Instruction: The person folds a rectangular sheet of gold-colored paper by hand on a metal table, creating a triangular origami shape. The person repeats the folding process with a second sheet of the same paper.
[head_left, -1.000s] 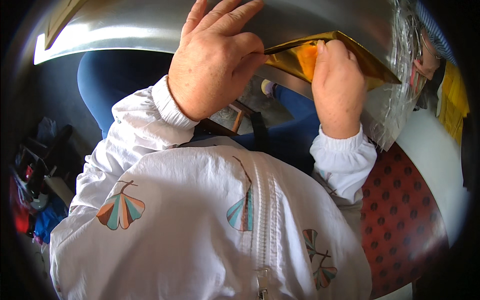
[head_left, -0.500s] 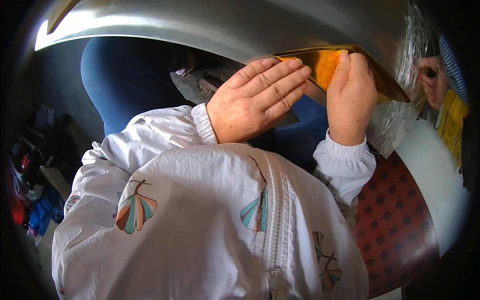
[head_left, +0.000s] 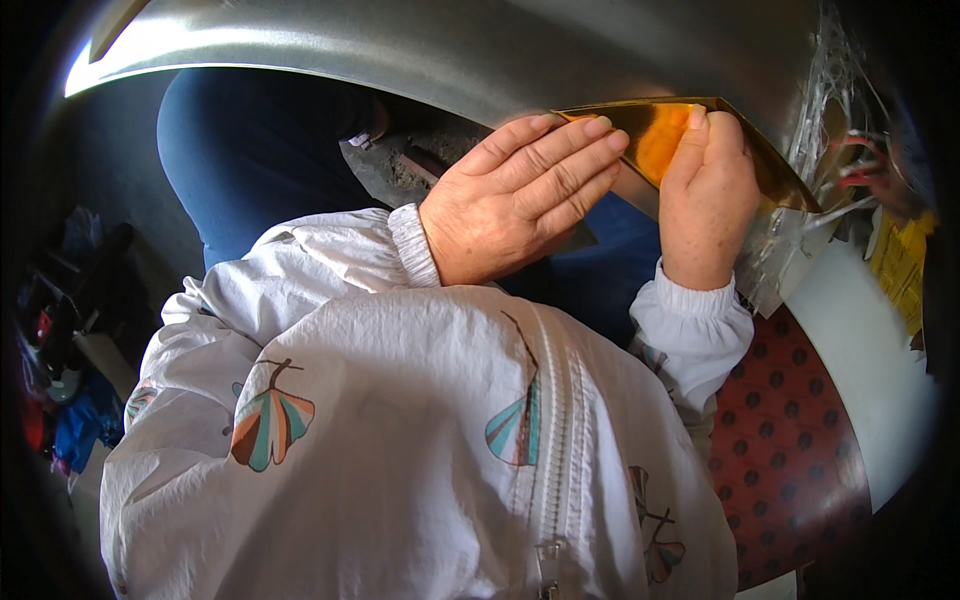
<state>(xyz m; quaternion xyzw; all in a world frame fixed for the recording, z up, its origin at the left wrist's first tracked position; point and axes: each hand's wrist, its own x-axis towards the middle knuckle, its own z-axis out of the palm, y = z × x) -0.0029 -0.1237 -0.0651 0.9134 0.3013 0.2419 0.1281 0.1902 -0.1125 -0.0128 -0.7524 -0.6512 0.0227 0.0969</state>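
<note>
- Gold sheet (head_left: 655, 140): at near edge of the metal counter (head_left: 450, 60), in front of the person, a bit R of centre. Looks bent or folded, w/ a pointed R end. Can't tell if it rests on the counter or is held just above.
- R hand (head_left: 708, 195): closed on the sheet, thumb on the shiny face nr the upper edge, other fingers curled; what they do behind is hidden.
- L hand (head_left: 525, 195): fingers straight & together, back of hand up, tips over the sheet's L end. Thumb out of sight, so can't tell if it pinches or just lies there.
- Handling (judgement): prob v. light, thin, bendy but holds a crease; glossy face likely slippery, marks or dents easily.
- Where to hold: pinch an edge btwn thumb & finger, as R hand does; support L end w/ flat fingers; avoid pressing mid-panel, pointed corner prob bends first.
- Around: clear plastic strips (head_left: 825, 90) just R of the sheet; yellow bundle (head_left: 900, 270) further R; red dotted seat (head_left: 790, 450) lower R. Another person's hand at far R, blurred.
</note>
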